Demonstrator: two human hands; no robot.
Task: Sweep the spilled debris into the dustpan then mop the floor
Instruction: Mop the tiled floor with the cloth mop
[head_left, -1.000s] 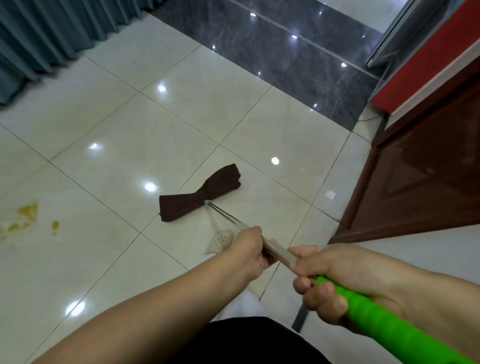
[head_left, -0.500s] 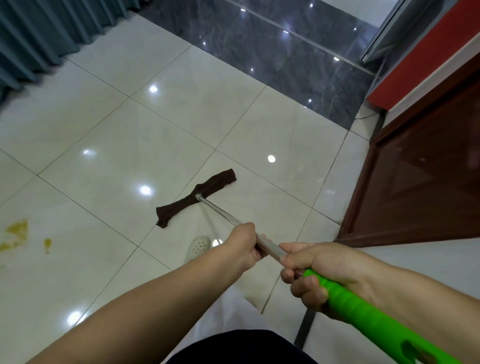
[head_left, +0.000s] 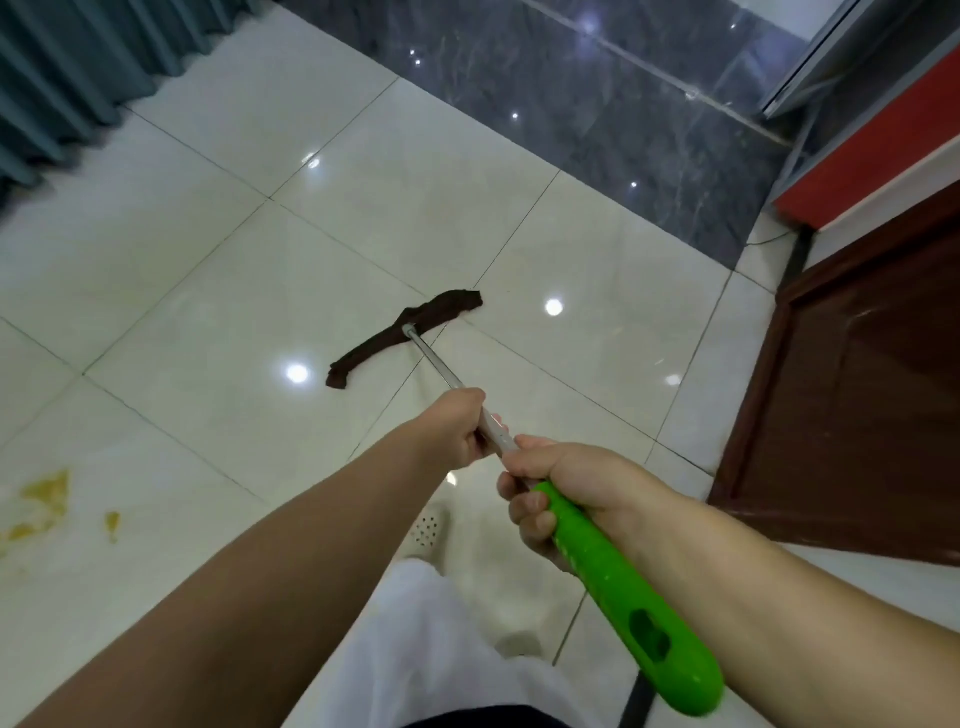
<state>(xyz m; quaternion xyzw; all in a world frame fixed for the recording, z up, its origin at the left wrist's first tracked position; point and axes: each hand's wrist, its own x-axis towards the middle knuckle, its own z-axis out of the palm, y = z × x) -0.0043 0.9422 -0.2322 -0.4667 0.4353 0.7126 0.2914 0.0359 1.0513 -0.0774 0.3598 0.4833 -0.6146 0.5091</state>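
Both hands, left (head_left: 457, 427) ahead of right (head_left: 558, 493), are wrapped around the mop (head_left: 524, 467) so its cloth (head_left: 402, 336) is steered across the floor (head_left: 218, 291).

Glossy cream floor tiles (head_left: 218, 291), dark marble strip (head_left: 597, 104), teal curtain (head_left: 78, 67), perhaps a wooden door (head_left: 857, 405).

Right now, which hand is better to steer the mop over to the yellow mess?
Probably the left hand. It grips the metal pole lower down, nearer the brown mop head, and the yellow stain lies to the left. The right hand holds the green handle higher up, likelier a pivot.
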